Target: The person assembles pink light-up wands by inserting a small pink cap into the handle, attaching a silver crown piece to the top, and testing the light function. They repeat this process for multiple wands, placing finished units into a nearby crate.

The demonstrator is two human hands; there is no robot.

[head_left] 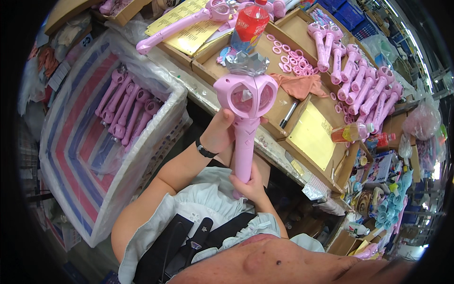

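Above the right hand (253,183), with the left hand (220,130)—grasping a pink wand (244,142) beneath its head (254,94); with the right—gripping its handle (243,165).

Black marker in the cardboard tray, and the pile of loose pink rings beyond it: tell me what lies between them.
A crumpled orange cloth lies between the black marker and the ring pile, as the head view shows.

A pink wand (244,142) is held aloft, silver crown (247,65) uppermost.
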